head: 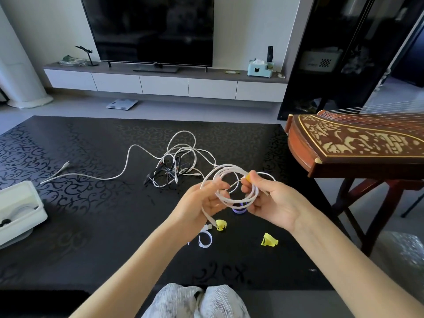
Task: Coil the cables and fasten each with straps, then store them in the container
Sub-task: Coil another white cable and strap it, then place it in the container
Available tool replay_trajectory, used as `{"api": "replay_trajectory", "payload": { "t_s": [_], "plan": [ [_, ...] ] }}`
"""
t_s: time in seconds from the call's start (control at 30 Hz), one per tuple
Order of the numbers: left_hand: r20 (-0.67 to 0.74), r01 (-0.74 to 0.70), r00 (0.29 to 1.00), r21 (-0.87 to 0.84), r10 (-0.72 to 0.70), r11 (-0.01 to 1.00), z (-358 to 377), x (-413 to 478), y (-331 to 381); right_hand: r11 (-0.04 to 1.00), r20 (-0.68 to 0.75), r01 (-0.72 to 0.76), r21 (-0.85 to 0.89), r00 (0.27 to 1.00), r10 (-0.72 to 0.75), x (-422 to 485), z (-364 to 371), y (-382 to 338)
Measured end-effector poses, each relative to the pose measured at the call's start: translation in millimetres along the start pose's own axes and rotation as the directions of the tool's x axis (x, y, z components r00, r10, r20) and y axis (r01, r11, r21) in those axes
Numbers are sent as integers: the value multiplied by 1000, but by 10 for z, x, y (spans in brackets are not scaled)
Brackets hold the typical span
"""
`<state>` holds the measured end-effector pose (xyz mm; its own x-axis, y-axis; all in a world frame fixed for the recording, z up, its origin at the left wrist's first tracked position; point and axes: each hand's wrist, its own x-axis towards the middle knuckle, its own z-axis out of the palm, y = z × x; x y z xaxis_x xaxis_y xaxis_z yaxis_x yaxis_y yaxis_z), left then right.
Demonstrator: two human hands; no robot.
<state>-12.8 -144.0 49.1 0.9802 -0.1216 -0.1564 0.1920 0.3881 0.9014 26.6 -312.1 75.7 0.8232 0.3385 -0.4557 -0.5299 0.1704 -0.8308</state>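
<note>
I hold a coiled white cable (231, 198) in the air above the black table. My left hand (202, 203) grips the coil's left side, and one cable end hangs below it. My right hand (273, 203) holds the right side and pinches a yellow strap (247, 177) against the coil. A tangle of white and black cables (176, 161) lies on the table behind the coil. Loose straps lie below my hands: a yellow one (221, 224), another yellow one (269, 239), a white one (205, 239) and a purple one (238, 210). The white container (20, 210) stands at the left edge.
A black patterned table (91, 226) fills the middle. A wooden zither (358, 145) on a stand juts in from the right. A TV (149, 28) on a low cabinet stands behind. My knees (197, 301) show at the bottom.
</note>
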Motion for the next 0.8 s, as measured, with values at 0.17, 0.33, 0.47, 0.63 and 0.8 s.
{"api": "replay_trajectory", "payload": {
  "t_s": [0.17, 0.33, 0.47, 0.63, 0.8],
  "plan": [
    [-94, 6, 995, -144, -20, 990, 24, -19, -127, 991, 44, 29, -134, 999, -24, -44, -47, 355],
    [-82, 83, 995, 244, -64, 966, -24, -3, -54, 830, 139, 247, -501, 969, -204, -97, -114, 285],
    [14, 46, 998, 323, -53, 945, 8, 13, 10, 841, 237, 311, -442, 945, -225, -84, 3, 198],
    [89, 46, 995, 49, -50, 998, 39, 23, 37, 891, 74, 350, -290, 936, -344, 4, 105, 248],
    [18, 186, 982, 4, -186, 982, 33, -7, -37, 894, -30, 377, -244, 918, -395, -3, 156, 354]
  ]
}}
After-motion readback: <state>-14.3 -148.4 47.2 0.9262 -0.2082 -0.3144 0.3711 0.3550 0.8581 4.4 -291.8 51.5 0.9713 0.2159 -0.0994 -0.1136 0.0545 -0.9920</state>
